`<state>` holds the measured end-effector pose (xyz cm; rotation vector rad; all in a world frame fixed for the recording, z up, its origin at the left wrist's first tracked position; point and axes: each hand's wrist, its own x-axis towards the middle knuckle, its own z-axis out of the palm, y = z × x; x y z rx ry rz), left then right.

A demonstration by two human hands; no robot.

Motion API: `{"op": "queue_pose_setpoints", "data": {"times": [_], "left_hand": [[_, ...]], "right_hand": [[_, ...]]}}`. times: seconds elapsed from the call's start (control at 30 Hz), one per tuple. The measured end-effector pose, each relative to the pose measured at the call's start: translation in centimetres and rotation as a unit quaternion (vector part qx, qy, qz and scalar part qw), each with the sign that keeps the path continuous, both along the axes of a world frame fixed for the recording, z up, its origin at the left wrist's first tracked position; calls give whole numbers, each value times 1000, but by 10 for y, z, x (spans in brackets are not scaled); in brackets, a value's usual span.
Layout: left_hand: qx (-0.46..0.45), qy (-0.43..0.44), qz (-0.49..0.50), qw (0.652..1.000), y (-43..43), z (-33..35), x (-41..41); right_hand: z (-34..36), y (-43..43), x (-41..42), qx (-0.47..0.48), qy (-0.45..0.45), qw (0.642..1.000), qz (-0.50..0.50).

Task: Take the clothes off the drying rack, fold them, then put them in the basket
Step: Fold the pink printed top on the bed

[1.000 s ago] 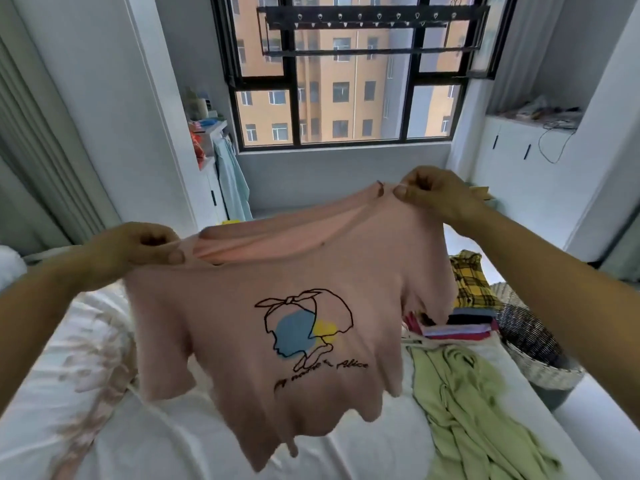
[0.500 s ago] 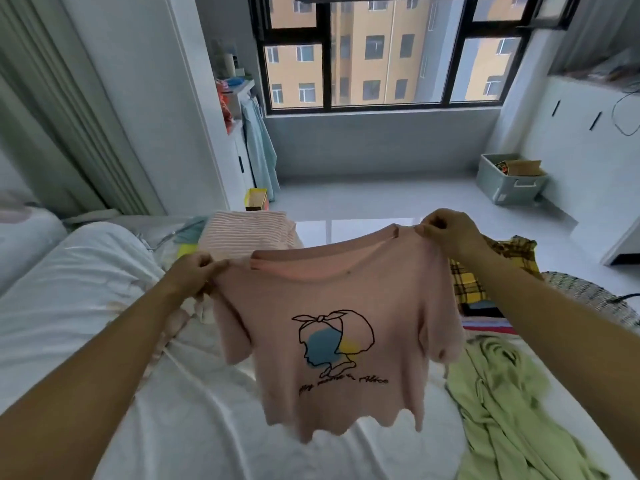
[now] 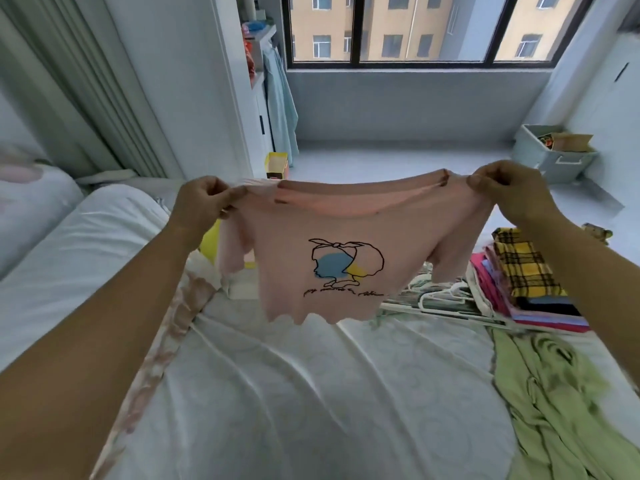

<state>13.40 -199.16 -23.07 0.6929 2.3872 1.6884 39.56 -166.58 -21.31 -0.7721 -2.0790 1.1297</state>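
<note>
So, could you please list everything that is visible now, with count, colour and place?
T-shirt: one, pink with a print, held up over the bed.
bed sheet: one, white, below the T-shirt.
garment: one, light green, unfolded on the bed, right.
folded stack: one, mixed colours, yellow plaid on top, right.
hangers: several, white, beside the stack.
storage box: one, pale green, on the floor.
left hand: pinches one T-shirt shoulder.
right hand: pinches the other shoulder.
</note>
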Motion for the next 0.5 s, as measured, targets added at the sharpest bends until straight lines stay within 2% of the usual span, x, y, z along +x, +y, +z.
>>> {"op": "queue_pose_setpoints", "data": {"times": [0.1, 0.27, 0.5], "left_hand": [[-31, -21, -23, 999, -23, -37, 18], [-71, -118, -32, 990, -69, -123, 67], [-171, -260, -40, 949, -124, -234, 135]], "right_hand": [[-32, -11, 15, -36, -54, 997, 34], [-117, -34, 46, -103, -154, 978, 92], [-239, -75, 106, -171, -338, 907, 183]]}}
